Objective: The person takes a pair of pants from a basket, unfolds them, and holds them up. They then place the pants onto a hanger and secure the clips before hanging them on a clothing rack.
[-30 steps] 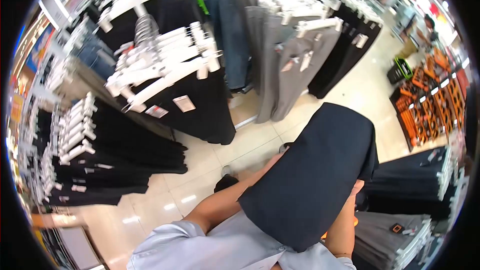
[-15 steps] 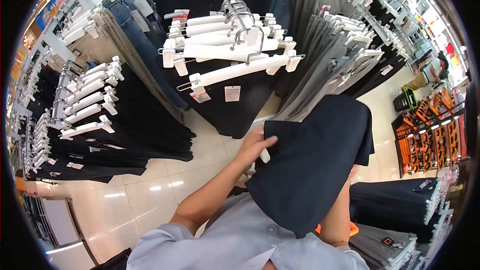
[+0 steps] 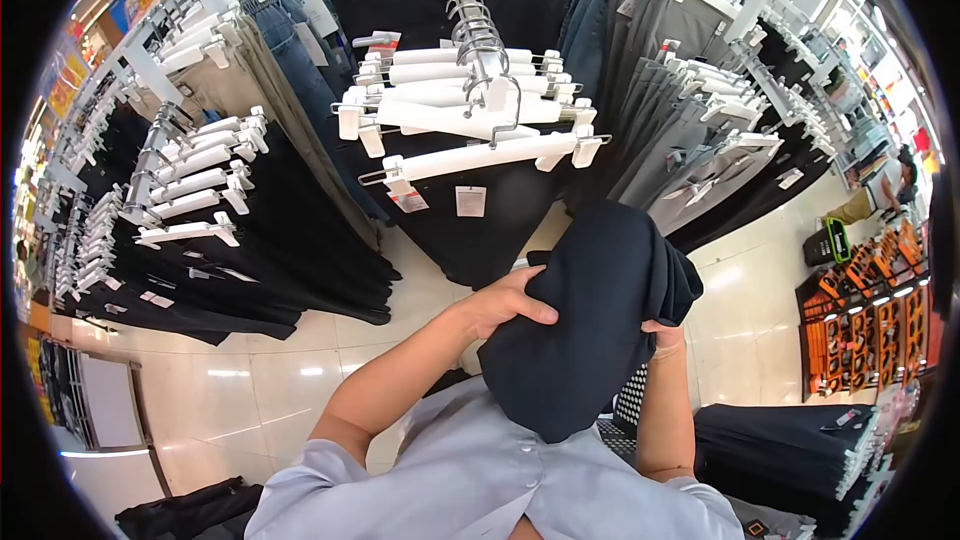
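In front of my chest I hold a pair of dark navy trousers (image 3: 585, 325), folded over and bunched. My left hand (image 3: 508, 305) grips their left side, thumb on top and fingers behind the cloth. On the other side, my right hand (image 3: 663, 337) is wrapped around the bunched edge, partly covered by the fabric. Just beyond the bundle hang black trousers (image 3: 500, 210) on a white clip hanger (image 3: 490, 156), with a white tag at the waist. Neither hand touches them.
Black trousers (image 3: 310, 210) hang on a rack to the left, grey trousers (image 3: 670, 155) to the right. Dark trousers (image 3: 770, 445) hang low at the right. Farther right stand an orange display (image 3: 865, 340), a black and green basket (image 3: 828, 242) and another person (image 3: 885, 185).
The trousers in my hands have become narrower and more bunched, and have come slightly left. My right hand now shows at their edge. The view has shifted a little.
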The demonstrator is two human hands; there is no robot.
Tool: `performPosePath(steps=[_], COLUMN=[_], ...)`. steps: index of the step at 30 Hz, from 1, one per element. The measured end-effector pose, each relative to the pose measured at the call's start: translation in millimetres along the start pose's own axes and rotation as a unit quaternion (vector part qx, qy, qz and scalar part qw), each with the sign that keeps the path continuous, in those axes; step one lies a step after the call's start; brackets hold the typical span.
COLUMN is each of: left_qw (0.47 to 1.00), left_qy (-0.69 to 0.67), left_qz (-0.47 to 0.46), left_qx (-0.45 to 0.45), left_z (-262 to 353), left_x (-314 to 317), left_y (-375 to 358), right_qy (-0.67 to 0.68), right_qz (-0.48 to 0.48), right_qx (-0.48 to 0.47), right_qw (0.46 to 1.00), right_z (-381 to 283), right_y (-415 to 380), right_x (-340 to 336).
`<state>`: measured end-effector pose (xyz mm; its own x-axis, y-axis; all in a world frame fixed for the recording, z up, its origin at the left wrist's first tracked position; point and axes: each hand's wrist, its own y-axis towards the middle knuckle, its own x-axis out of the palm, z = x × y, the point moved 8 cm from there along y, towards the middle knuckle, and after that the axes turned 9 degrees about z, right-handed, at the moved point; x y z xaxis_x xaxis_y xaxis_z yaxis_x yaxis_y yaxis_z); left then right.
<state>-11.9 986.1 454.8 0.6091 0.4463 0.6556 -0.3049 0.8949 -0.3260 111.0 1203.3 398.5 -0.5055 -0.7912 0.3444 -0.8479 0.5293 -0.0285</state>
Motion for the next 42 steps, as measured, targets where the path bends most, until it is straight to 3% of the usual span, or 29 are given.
performPosePath(steps=[1, 5, 6, 8, 9, 13, 14, 16, 17, 19, 20, 26, 29, 32, 36, 42], left_qw=[1.000, 0.975, 0.947, 0.855, 0.800, 0.519, 0.453, 0.369, 0.343, 0.294, 0.288, 0.245, 0.235, 0.247, 0.263, 0.320], left_qy=[0.014, 0.163, 0.274, 0.482, 0.556, 0.763, 0.820, 0.844, 0.845, 0.836, 0.826, 0.789, 0.795, 0.801, 0.802, 0.768], left_qz=[0.015, 0.066, 0.060, 0.040, 0.024, -0.030, -0.046, -0.056, -0.055, -0.045, -0.036, -0.023, -0.025, -0.018, -0.005, 0.122], left_qx=[-0.006, 0.134, 0.156, 0.189, 0.225, 0.383, 0.347, 0.385, 0.407, 0.461, 0.482, 0.563, 0.559, 0.544, 0.536, 0.541], left_z=[-2, 47, 61, 84, 91, 96, 94, 96, 98, 104, 106, 95, 85, 74, 41, 19], left_x=[-1, 18, 30, 57, 72, 117, 122, 126, 128, 131, 131, 128, 123, 119, 103, 81], left_y=[3, 0, -2, -9, -13, -32, -38, -51, -57, -71, -76, -97, -105, -113, -120, -122], right_qy=[0.007, 0.159, 0.166, 0.177, 0.207, 0.094, 0.025, -0.014, -0.042, -0.044, -0.026, 0.251, 0.307, 0.228, 0.119, 0.012], right_qz=[-0.002, 0.035, 0.064, 0.129, 0.089, 0.140, 0.183, 0.112, 0.090, 0.105, 0.123, -0.062, -0.057, -0.008, 0.028, 0.118], right_qx=[0.010, 0.126, 0.143, 0.177, 0.165, 0.175, 0.240, 0.173, 0.197, 0.161, 0.136, 0.191, 0.261, 0.329, 0.286, 0.176], right_qw=[1.000, 0.979, 0.974, 0.960, 0.960, 0.970, 0.953, 0.978, 0.975, 0.980, 0.983, 0.947, 0.913, 0.916, 0.950, 0.977], right_z=[1, 11, 21, 46, 51, 75, 95, 49, 36, 59, 51, -12, -15, 0, -8, -80], right_y=[-2, -17, -21, -30, -31, -47, -55, -49, -46, -40, -34, -22, -15, -11, 10, 10], right_x=[0, 9, 7, 2, 13, 16, -2, 20, 26, -6, -10, 91, 110, 116, 123, 147])
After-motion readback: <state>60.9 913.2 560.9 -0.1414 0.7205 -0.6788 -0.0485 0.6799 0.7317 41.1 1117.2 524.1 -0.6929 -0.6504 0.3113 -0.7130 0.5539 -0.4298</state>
